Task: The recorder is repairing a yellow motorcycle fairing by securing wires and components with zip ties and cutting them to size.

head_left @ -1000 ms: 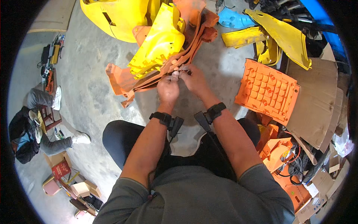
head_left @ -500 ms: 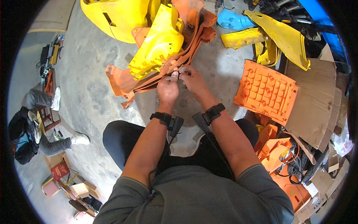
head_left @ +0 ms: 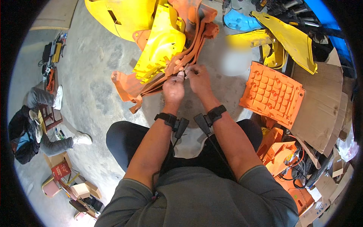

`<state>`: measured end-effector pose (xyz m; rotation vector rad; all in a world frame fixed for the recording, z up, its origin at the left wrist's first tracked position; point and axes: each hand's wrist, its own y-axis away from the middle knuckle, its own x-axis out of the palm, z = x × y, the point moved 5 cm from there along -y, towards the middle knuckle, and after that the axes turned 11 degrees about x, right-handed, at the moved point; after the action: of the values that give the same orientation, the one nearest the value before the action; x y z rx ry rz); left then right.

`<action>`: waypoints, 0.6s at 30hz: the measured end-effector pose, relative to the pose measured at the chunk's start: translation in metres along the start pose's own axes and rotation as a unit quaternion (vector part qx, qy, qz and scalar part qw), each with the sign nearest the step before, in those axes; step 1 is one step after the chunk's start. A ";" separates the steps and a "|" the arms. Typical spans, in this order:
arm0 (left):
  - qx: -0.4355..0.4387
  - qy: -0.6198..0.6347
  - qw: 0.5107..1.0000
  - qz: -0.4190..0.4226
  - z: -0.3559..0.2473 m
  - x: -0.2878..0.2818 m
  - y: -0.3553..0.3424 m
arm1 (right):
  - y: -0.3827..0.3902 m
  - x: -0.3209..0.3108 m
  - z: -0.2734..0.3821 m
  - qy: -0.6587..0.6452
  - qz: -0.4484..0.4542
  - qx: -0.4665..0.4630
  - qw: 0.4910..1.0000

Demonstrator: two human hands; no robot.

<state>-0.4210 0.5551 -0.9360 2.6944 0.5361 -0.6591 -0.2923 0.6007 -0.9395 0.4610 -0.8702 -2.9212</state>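
Note:
A stack of long orange plastic panels [head_left: 196, 45] lies in front of me beside a yellow moulded panel [head_left: 159, 43]. My left hand [head_left: 173, 87] is closed at the stack's near edge, thumb up, gripping the orange panels. My right hand [head_left: 198, 78] is pinched right beside it at that edge; whatever is between its fingertips is too small to make out. A lower orange piece [head_left: 124, 85] sticks out to the left.
A large yellow shell [head_left: 113, 15] lies beyond. To the right are a blue piece [head_left: 242, 20], yellow panels [head_left: 291, 41], an orange ribbed panel [head_left: 272, 94] and cardboard [head_left: 317, 106]. At left sit another person [head_left: 45, 113], tools [head_left: 55, 53] and boxes [head_left: 60, 170].
The pile and both my hands appear slightly further right in the view. My right fingers have shifted a little at the panel edge; my left hand keeps its grip.

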 end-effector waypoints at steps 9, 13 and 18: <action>-0.010 0.054 0.998 0.000 0.001 0.004 -0.003 | -0.006 -0.003 0.014 -0.240 0.002 0.058 0.969; 0.014 0.054 0.998 -0.004 -0.010 0.000 0.000 | -0.008 -0.010 0.022 -0.195 0.013 0.043 0.980; 0.012 0.073 0.997 -0.016 -0.012 -0.001 -0.005 | 0.000 -0.017 0.032 -0.235 0.025 0.068 0.969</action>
<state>-0.4199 0.5638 -0.9262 2.7772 0.6127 -0.4820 -0.2855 0.6193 -0.9096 -0.2629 -1.1113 -2.9777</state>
